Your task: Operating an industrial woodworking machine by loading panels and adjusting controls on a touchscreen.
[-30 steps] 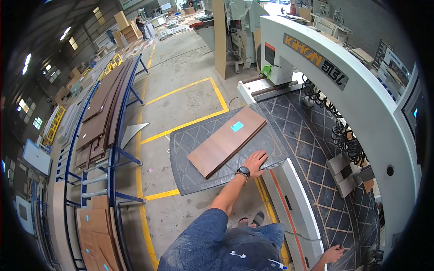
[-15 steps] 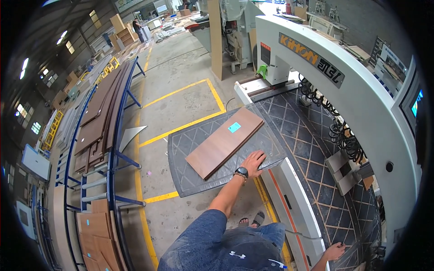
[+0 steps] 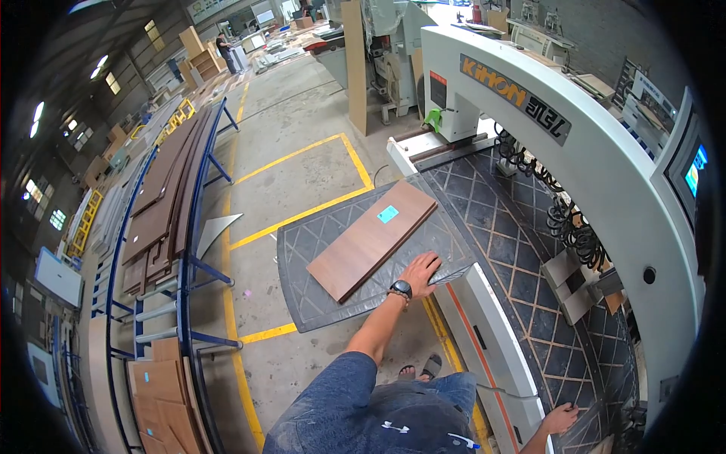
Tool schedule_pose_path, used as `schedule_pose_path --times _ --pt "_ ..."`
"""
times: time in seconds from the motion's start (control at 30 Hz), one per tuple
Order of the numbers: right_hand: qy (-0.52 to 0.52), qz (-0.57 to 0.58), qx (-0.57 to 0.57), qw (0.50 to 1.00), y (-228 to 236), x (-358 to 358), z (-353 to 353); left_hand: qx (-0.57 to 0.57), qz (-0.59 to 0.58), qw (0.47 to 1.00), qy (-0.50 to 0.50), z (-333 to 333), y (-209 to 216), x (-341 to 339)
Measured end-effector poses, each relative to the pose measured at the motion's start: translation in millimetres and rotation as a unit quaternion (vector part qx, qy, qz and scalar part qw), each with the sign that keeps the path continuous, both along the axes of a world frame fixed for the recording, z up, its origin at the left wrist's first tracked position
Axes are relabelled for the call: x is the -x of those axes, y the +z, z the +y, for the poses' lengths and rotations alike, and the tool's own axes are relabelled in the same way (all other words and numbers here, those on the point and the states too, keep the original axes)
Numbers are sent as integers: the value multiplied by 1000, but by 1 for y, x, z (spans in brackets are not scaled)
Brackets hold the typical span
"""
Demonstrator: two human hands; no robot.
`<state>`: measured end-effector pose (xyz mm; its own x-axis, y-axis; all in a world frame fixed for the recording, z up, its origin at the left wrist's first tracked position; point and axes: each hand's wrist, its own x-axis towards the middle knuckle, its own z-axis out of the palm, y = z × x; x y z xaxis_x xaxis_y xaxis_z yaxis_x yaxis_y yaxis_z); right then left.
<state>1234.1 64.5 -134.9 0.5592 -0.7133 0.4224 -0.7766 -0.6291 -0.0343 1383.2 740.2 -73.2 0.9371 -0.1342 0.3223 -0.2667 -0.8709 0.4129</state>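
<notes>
On the black side table (image 3: 297, 261), the brown board (image 3: 370, 244), probably stiff, moderately heavy and best gripped by its long edges, lies beside the person's left hand (image 3: 420, 271), fingers loosely extended, while the right hand (image 3: 560, 418) has an unclear grasp.

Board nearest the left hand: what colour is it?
The board is brown; it shows best in the head view.

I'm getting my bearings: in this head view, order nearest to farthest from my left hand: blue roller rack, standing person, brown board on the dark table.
1. Brown board, just ahead-left.
2. Blue roller rack, off left.
3. Standing person, far background.
</notes>
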Motion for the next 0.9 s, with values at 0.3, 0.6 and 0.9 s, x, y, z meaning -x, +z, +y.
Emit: schedule_pose_path --times 0.3,0.6,0.9 --pt "12 -8 -2 1000 0 -1 0 5 0 1000 1 1 -1 2" --pt "11 -14 5 1000 -5 -1 -2 -1 5 1000 1 2 3 0" --pt "16 -3 -8 1000 -3 -7 3 -5 15 1000 9 4 4 2"
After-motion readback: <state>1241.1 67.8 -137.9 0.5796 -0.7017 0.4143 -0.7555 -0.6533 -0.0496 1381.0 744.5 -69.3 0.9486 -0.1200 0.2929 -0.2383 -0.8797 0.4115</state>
